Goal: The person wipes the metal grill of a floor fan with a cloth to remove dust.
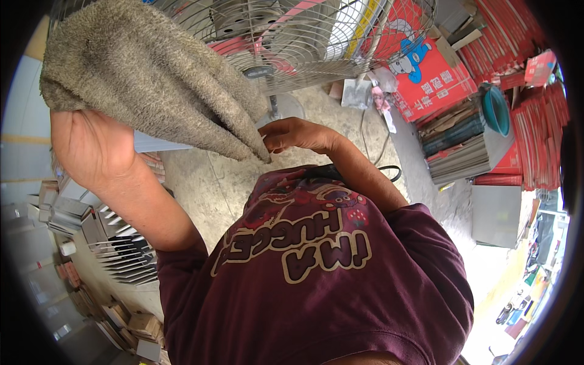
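A worn grey-brown towel (146, 79) hangs in folds across the upper left, its narrow end pointing down toward the middle. My left hand (94, 146) is raised under its left end and holds it; the cloth covers the fingers. At the narrow end, my right hand (298, 135) has its fingers curled against the towel's edge, with the fingertips partly hidden. Beyond the towel stands a wire-caged fan (316, 42) with pinkish-red blades on a round base.
Red printed cardboard (420, 79) leans beside the fan. Flat red cartons (535, 134) are stacked at the right, near a teal round container (496, 111). A dark cable (386, 149) lies on the concrete floor (201, 176). White panels (125, 258) stand in a rack at the left.
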The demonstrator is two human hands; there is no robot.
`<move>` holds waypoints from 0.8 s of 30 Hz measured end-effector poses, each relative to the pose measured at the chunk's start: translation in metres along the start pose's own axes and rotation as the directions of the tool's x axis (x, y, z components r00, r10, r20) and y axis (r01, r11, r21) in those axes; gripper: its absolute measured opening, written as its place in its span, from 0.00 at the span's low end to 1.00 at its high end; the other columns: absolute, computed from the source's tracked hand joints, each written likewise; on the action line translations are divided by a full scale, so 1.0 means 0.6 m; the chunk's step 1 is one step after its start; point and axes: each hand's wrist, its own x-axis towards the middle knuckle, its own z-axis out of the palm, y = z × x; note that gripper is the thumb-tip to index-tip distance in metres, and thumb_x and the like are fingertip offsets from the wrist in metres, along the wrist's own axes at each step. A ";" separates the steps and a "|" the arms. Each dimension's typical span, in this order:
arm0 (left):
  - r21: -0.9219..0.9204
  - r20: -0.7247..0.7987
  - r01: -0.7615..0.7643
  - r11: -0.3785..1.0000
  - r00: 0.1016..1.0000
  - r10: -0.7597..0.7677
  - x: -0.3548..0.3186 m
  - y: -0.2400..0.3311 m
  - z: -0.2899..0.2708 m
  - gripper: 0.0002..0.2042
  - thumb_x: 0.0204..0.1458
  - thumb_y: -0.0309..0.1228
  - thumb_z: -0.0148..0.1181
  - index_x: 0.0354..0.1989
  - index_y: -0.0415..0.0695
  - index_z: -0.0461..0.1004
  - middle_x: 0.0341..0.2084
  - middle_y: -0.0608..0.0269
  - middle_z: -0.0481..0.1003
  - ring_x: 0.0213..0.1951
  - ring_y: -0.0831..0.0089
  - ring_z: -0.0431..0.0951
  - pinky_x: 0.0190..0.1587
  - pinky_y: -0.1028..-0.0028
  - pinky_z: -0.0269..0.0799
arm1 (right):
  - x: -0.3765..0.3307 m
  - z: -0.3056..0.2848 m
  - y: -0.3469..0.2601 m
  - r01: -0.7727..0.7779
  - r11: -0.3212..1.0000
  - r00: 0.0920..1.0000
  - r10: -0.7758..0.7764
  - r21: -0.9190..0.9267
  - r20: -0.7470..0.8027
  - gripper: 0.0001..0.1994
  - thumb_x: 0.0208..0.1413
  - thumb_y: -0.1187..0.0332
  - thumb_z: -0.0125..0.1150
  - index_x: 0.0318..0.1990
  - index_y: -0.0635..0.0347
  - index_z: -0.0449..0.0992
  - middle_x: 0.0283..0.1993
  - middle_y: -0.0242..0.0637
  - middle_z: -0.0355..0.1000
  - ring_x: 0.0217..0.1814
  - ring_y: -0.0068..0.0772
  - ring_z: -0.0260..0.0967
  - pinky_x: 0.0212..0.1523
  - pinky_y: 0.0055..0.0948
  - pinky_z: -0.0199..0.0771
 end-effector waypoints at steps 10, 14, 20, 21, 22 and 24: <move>0.092 -0.031 -0.039 0.995 0.999 0.042 -0.015 0.000 0.008 0.19 0.65 0.28 0.39 0.60 0.28 0.59 0.61 0.42 0.61 0.63 0.51 0.61 0.67 0.51 0.54 | 0.026 0.021 0.026 -0.026 0.985 0.999 0.031 0.171 -0.029 0.29 0.55 0.59 0.59 0.63 0.59 0.65 0.55 0.34 0.70 0.55 0.28 0.69 0.56 0.28 0.68; 0.267 -0.257 -0.113 0.957 0.949 0.184 -0.021 -0.004 0.003 0.18 0.62 0.27 0.43 0.58 0.33 0.64 0.58 0.49 0.67 0.59 0.56 0.67 0.62 0.55 0.64 | 0.033 0.019 0.041 0.013 0.973 0.994 0.013 0.230 -0.112 0.22 0.57 0.65 0.61 0.57 0.67 0.70 0.47 0.36 0.74 0.48 0.27 0.71 0.49 0.25 0.72; 0.509 -0.428 -0.149 0.848 0.811 0.400 -0.059 0.012 -0.016 0.19 0.60 0.27 0.46 0.60 0.38 0.63 0.56 0.54 0.68 0.57 0.58 0.69 0.60 0.54 0.66 | -0.012 -0.020 -0.012 0.110 0.994 0.937 -0.095 0.025 -0.335 0.14 0.53 0.65 0.65 0.44 0.64 0.76 0.38 0.31 0.75 0.41 0.20 0.70 0.43 0.21 0.70; 0.539 -0.446 -0.133 0.832 0.793 0.416 -0.069 0.014 -0.019 0.19 0.60 0.27 0.47 0.60 0.38 0.63 0.56 0.54 0.68 0.57 0.59 0.69 0.59 0.54 0.66 | -0.027 -0.023 -0.023 0.134 0.991 0.914 -0.119 0.014 -0.387 0.13 0.53 0.66 0.66 0.42 0.63 0.76 0.38 0.31 0.75 0.41 0.20 0.70 0.43 0.21 0.70; 0.588 -0.457 -0.127 0.799 0.763 0.458 -0.075 0.012 -0.017 0.19 0.60 0.27 0.47 0.60 0.39 0.63 0.54 0.54 0.69 0.56 0.60 0.70 0.59 0.55 0.66 | -0.039 -0.025 -0.034 0.195 0.981 0.882 -0.171 0.009 -0.438 0.11 0.52 0.69 0.67 0.42 0.62 0.75 0.39 0.30 0.75 0.42 0.20 0.71 0.45 0.22 0.70; 0.574 -0.390 -0.141 0.806 0.819 0.421 -0.091 0.020 -0.030 0.18 0.61 0.27 0.46 0.59 0.39 0.64 0.54 0.54 0.69 0.56 0.60 0.69 0.59 0.56 0.66 | -0.065 -0.030 -0.060 0.259 0.966 0.840 -0.229 -0.008 -0.492 0.11 0.53 0.71 0.65 0.43 0.62 0.74 0.40 0.30 0.74 0.43 0.20 0.69 0.47 0.22 0.69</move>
